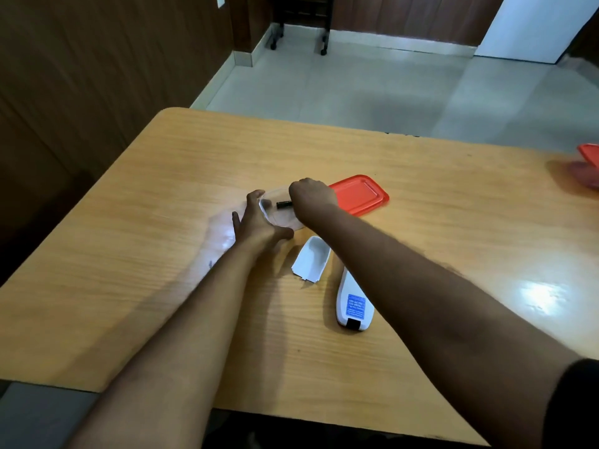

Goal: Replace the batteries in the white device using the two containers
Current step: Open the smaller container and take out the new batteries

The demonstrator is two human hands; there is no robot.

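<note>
White device [355,299] lies on wooden table [129,286], pale tiled floor [356,85] beyond.

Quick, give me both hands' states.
Left hand: grips the clear plastic container.
Right hand: pinches a small black cylindrical battery.

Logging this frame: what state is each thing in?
Clear container: lid off, left hand holds it.
Red lid: off, flat on table.
Battery: pinched by right hand, at container.
White device: back up, cover off.
Battery cover: detached, beside device.
Second container: blurred, cannot tell.
</note>
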